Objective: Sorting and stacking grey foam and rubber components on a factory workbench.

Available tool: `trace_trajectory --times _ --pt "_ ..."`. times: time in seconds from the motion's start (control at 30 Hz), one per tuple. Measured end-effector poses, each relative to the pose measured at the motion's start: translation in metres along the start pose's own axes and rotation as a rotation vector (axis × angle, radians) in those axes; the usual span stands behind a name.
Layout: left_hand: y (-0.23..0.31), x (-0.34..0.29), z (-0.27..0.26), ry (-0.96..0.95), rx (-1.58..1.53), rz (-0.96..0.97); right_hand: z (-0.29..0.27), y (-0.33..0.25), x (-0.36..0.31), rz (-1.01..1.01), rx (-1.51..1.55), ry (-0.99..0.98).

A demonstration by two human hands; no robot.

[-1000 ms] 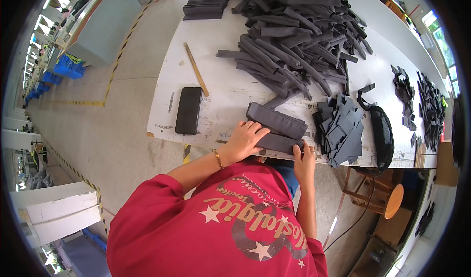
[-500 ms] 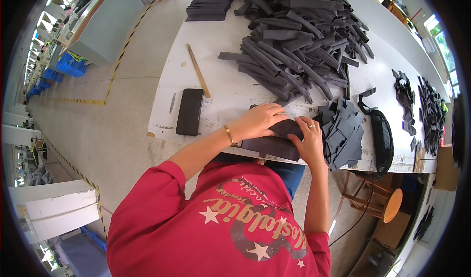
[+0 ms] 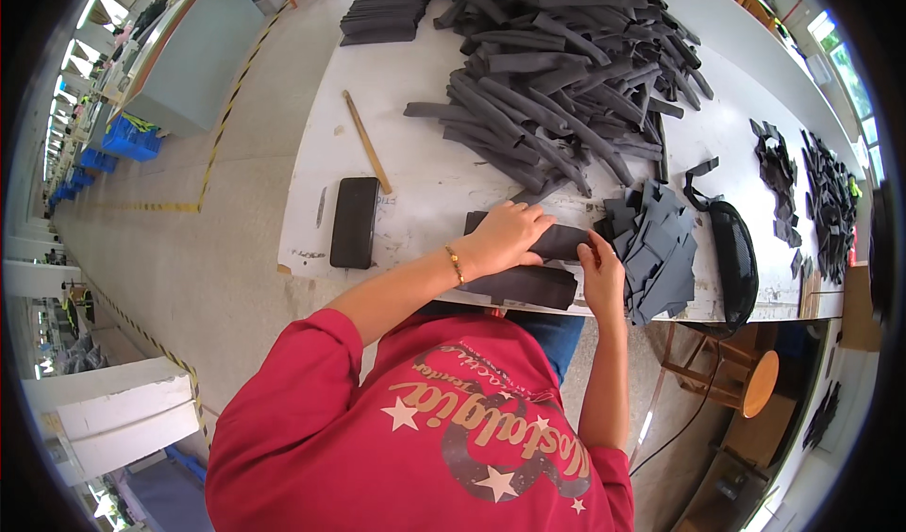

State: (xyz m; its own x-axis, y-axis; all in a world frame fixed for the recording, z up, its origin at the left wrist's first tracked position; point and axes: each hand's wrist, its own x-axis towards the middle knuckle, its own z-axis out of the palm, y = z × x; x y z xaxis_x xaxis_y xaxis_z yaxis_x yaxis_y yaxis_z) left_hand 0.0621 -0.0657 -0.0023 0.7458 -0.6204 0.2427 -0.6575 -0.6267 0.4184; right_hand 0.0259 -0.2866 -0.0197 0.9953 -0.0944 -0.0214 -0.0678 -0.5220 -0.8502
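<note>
Both hands are closing in since a moment ago, the left hand (image 3: 510, 235) pressing and the right hand (image 3: 601, 273) pinching the dark grey foam sheet (image 3: 557, 241) into a roll at the white table's (image 3: 425, 169) near edge, calling next for a firm tuck.

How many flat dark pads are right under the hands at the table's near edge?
2: one pad is pressed under the left hand and right hand; the second pad lies just nearer the table edge. More may be hidden beneath.

left hand (image 3: 505, 237) on dark foam roll (image 3: 557, 241) | right hand (image 3: 602, 275) at its end | white table (image 3: 425, 178)
</note>
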Motion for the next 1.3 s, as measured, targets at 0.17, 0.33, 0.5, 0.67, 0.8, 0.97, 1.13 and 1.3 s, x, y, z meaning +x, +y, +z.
trace_trajectory --times 0.17,0.33,0.5,0.67,0.8,0.97,1.13,1.3 --pt "-0.013 0.017 -0.013 0.293 -0.087 -0.158 -0.033 -0.016 -0.002 -0.049 -0.099 0.317" --pt "-0.038 0.044 0.001 0.134 0.053 -0.229 -0.091 0.026 0.011 0.195 -0.599 0.524" --pt "-0.06 0.066 0.026 0.124 0.226 -0.189 -0.077 0.036 0.014 0.339 -1.066 0.324" --pt "-0.056 0.073 -0.004 0.277 -0.098 -0.313 -0.07 0.036 0.014 0.211 -1.068 0.366" --pt "-0.037 0.07 -0.053 0.24 -0.816 -0.604 -0.072 0.024 0.022 -0.185 -0.728 0.636" --pt "-0.038 0.044 -0.075 0.435 -1.445 -0.589 -0.042 -0.07 0.023 -0.184 0.07 0.437" --pt "-0.045 0.025 -0.075 0.532 -1.797 -0.614 -0.013 -0.1 -0.001 -0.222 -0.01 0.05" --pt "-0.03 0.019 -0.082 0.636 -1.996 -0.618 0.001 -0.104 -0.014 -0.466 -0.128 0.066"
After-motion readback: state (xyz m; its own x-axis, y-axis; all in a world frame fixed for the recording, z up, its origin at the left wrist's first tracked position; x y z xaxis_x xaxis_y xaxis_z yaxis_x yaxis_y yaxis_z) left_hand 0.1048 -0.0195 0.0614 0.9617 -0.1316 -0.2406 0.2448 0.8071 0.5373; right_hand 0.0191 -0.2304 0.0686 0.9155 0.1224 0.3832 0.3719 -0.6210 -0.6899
